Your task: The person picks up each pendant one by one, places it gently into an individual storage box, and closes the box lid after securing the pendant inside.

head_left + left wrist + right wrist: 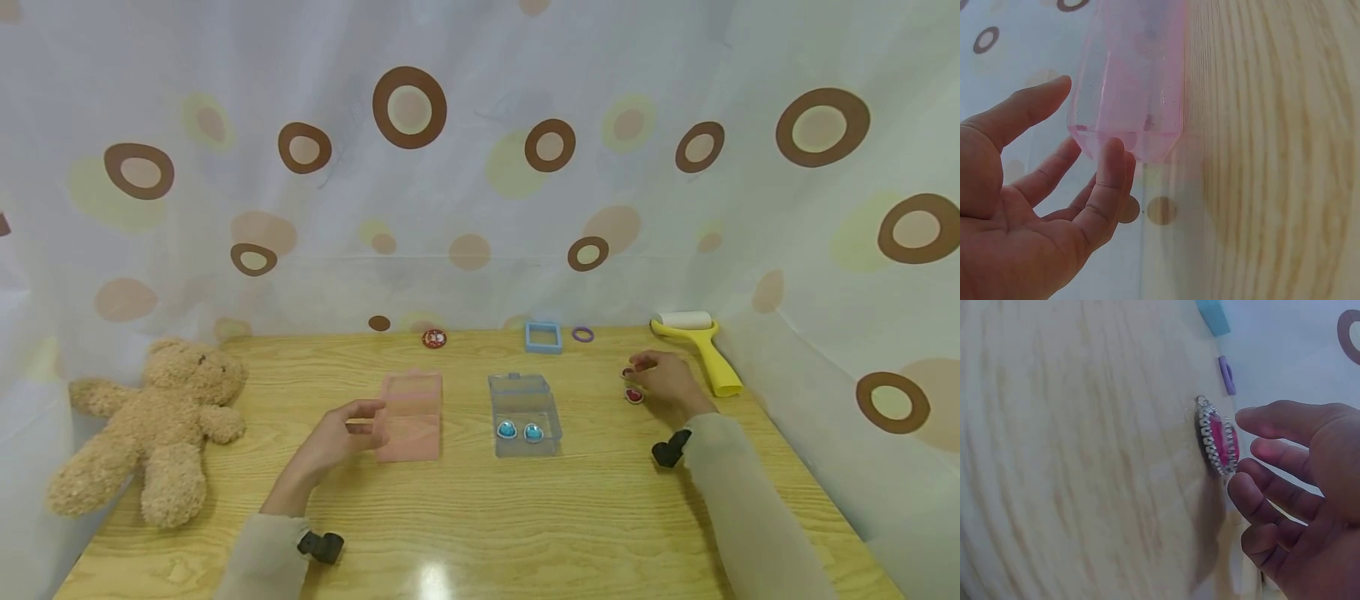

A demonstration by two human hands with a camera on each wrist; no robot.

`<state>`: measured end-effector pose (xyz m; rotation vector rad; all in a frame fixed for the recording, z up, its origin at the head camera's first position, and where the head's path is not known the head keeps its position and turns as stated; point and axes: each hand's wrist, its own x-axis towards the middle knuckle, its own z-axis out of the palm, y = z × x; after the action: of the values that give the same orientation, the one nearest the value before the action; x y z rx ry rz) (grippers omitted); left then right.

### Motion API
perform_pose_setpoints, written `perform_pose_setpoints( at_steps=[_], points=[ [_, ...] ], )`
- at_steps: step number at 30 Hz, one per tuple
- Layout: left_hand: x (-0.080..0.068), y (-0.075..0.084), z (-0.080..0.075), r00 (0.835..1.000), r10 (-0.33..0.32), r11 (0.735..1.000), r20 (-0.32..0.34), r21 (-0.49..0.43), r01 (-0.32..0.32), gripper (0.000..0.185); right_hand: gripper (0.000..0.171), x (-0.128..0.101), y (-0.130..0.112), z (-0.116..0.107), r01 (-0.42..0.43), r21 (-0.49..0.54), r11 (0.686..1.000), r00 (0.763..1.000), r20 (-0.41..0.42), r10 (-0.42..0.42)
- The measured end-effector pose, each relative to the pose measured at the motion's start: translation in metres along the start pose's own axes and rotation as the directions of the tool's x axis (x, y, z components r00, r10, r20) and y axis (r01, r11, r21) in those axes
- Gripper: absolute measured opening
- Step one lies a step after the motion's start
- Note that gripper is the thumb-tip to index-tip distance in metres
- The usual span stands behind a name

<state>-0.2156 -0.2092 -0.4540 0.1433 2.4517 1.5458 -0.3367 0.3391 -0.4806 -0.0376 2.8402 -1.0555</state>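
Near the pink clear plastic box point(407, 437), which stands with its lid up, my left hand point(341, 435) reaches in from the left with thumb and fingers spread. In the left wrist view its fingertips are right at the end of the pink box point(1132, 94). On the right, my right hand point(663, 379) hovers over two red gem pendants point(634, 396) with silver beaded rims. The right wrist view shows its thumb and fingers parted and loosely bent, close beside the nearer pendant point(1216, 440); the other is partly hidden behind it.
A grey clear box point(555, 417) with its lid up holds two blue gem pendants point(507, 430). Behind lie a red round badge point(434, 338), a blue square frame point(543, 351) and a purple ring point(582, 334). A yellow lint roller point(708, 350) is far right; a teddy bear point(161, 425) lies left.
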Motion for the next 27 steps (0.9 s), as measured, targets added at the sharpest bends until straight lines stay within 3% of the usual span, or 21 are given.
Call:
perform_pose_setpoints(
  at_steps=[4, 15, 27],
  points=[
    [0.0003, -0.0014, 0.0004, 1.0, -0.001, 1.0, 0.004, -0.004, 0.001, 0.064, 0.043, 0.0029, 0.0027, 0.0042, -0.018, 0.051, 0.999, 1.0, 0.014, 0.017],
    [0.0029, -0.0041, -0.0001, 1.0, -0.026, 1.0, -0.007, 0.005, 0.026, 0.066, 0.045, 0.0053, 0.0023, 0.0056, -0.021, -0.061, 0.998, 1.0, -0.011, 0.02],
    [0.0021, -0.0028, -0.0014, 1.0, -0.024, 1.0, 0.006, 0.005, 0.024, 0.066, 0.043, 0.0009, -0.004, 0.0019, -0.026, -0.079, 0.996, 1.0, 0.001, 0.026]
  ],
)
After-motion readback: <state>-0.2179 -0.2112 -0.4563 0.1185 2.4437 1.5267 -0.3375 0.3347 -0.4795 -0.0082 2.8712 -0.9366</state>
